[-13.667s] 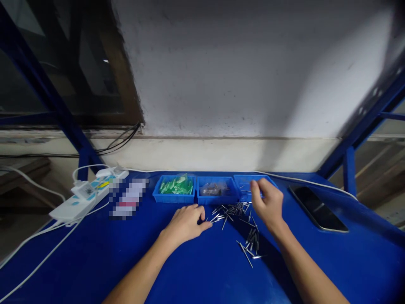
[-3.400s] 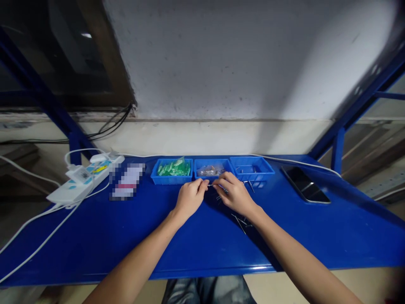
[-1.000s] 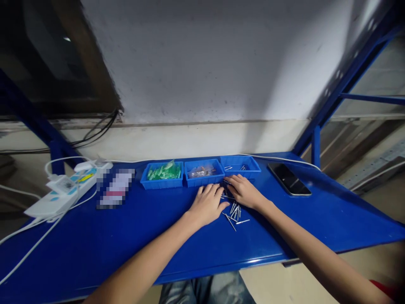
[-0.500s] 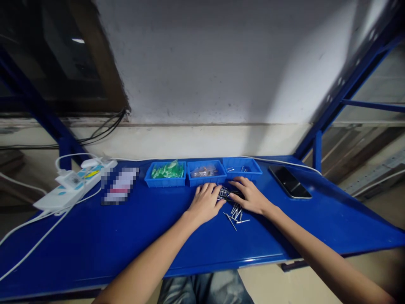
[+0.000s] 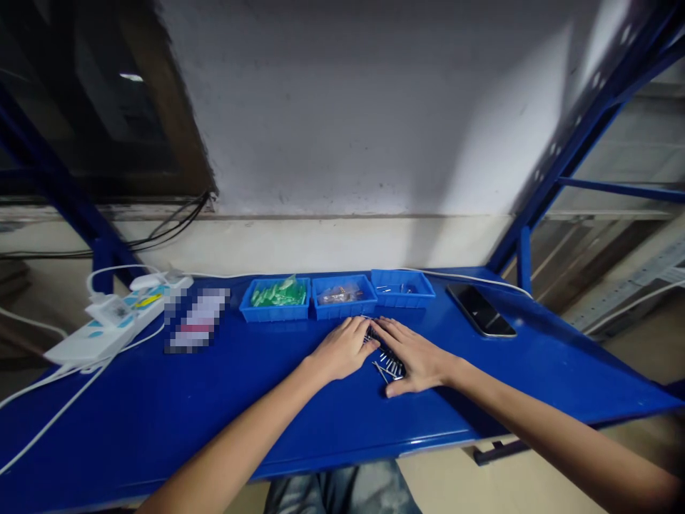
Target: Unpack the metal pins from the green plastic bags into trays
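Observation:
A small pile of silver blind rivets (image 5: 389, 365) lies on the blue table between my two hands. My left hand (image 5: 342, 348) rests at the left of the pile, its fingers bent over and its thumb apart, touching the rivets' edge. Over the right side of the pile, my right hand (image 5: 417, 353) lies low with fingers stretched and thumb spread toward me. The fingertips of both hands nearly meet at the far side. Part of the pile is hidden beneath the right palm. Neither hand visibly grips a rivet.
Behind the hands stand three blue bins: one with green packets (image 5: 279, 293), one with clear bags (image 5: 338, 294), one with a few rivets (image 5: 401, 289). A phone (image 5: 481, 310) lies to the right. At left are a power strip (image 5: 115, 325) with cables and a blurred item (image 5: 198, 321).
My right hand has come left and nearer to me, its thumb now beside the near rivets. The loose rivets are drawn closer together. My left hand stays by the pile; the view has shifted slightly.

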Demonstrator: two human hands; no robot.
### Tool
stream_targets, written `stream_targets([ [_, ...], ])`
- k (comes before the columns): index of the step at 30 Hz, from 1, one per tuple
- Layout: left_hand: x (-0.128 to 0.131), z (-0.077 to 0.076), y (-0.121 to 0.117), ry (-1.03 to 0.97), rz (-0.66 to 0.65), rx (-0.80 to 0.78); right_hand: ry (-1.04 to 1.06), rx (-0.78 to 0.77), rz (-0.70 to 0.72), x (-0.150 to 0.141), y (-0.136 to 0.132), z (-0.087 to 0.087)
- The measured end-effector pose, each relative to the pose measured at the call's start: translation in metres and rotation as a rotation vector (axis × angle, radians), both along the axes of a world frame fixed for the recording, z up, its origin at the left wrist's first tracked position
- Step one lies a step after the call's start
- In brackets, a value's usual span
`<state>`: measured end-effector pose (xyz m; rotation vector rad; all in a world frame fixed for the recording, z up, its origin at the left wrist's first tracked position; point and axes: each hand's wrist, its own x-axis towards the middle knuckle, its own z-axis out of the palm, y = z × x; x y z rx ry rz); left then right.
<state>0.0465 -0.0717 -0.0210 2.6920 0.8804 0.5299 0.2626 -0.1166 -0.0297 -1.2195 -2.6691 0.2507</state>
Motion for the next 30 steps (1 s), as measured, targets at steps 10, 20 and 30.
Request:
stream_targets([
  [10, -0.056, 0.001, 0.002, -0.032, 0.052, 0.013, 0.113, 0.028, 0.062, -0.034, 0.017, 0.014],
  [20, -0.073, 0.013, 0.006, -0.107, 0.224, -0.071, 0.267, 0.1, 0.143, -0.096, 0.031, 0.009],
  [30, -0.084, 0.018, 0.006, 0.046, 0.219, -0.147, 0.232, 0.15, -0.184, -0.056, 0.039, 0.023],
])
